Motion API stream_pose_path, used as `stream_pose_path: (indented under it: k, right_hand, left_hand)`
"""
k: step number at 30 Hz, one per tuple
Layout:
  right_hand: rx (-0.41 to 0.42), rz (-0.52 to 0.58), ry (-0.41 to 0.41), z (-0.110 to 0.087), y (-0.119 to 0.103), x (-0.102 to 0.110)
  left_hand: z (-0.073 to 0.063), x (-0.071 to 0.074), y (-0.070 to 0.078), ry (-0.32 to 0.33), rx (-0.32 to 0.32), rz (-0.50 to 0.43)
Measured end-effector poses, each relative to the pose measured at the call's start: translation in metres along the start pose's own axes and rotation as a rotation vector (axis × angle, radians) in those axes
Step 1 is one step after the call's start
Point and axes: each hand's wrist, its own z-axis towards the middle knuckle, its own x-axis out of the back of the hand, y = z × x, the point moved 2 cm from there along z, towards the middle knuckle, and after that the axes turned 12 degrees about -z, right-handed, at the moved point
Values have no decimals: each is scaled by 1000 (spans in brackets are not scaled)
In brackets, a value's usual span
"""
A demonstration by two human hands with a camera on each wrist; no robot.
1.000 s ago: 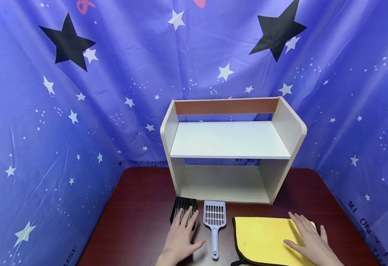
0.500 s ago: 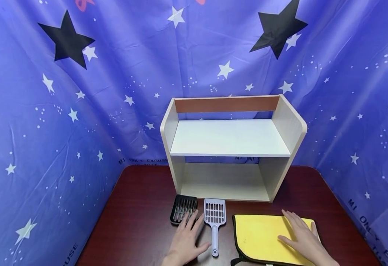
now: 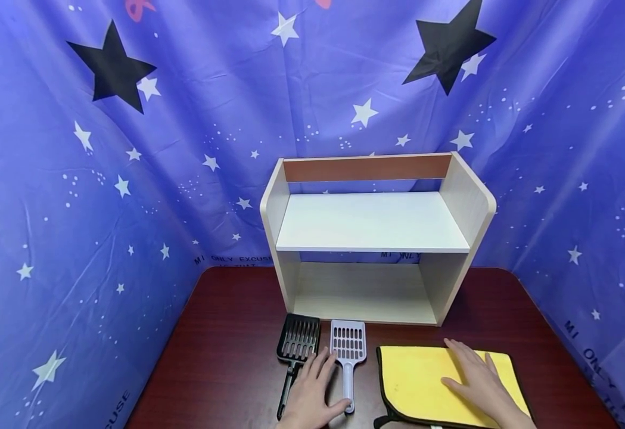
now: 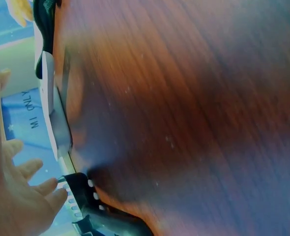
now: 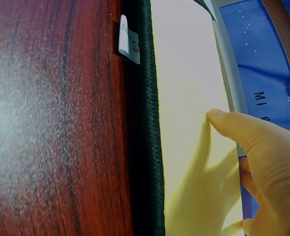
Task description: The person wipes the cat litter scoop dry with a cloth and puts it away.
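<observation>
Between two litter scoops, my left hand [image 3: 312, 393] is spread with its fingers extended and holds neither of them. The black litter scoop [image 3: 298, 339] lies to its left, part of its handle visible. To its right lies the pale lavender litter scoop [image 3: 348, 341], also seen as a grey edge [image 4: 60, 125] in the left wrist view. Fingers spread, my right hand [image 3: 478, 381] is over a folded yellow cloth [image 3: 416, 381] with black edging. In the right wrist view the thumb [image 5: 233, 125] casts a shadow on the cloth; I cannot tell whether it touches.
A two-tier wooden shelf [image 3: 371, 223] stands on the dark red table [image 3: 226, 357] behind the scoops. Blue star-patterned curtains [image 3: 183, 119] enclose the back and sides. A white label [image 5: 129, 42] sticks out from the cloth's edge.
My left hand has shifted right and nearer to me, off the black scoop, so its head and handle show. My right hand has slid slightly left over the yellow cloth.
</observation>
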Motion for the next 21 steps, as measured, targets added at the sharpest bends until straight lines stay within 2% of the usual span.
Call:
stream_pose_path:
  k: [8,12,15,18,21]
  right_hand:
    - [5,-52,-22,5,1,-4]
    - [20,-81,-10,8,-1,-4]
    - [35,-95,17,10,-1,-4]
    - [39,-100,31,12,-2,-5]
    - [37,-101,34,14,-2,-6]
  left_hand:
    - [-4,-7,4,63,22,-23]
    - [-7,-12,4,144,-27,-40]
    - [-9,-16,4,192,-55,-93]
    - [-10,-19,5,185,-24,-170]
    - [-10,-21,6,135,70,-270]
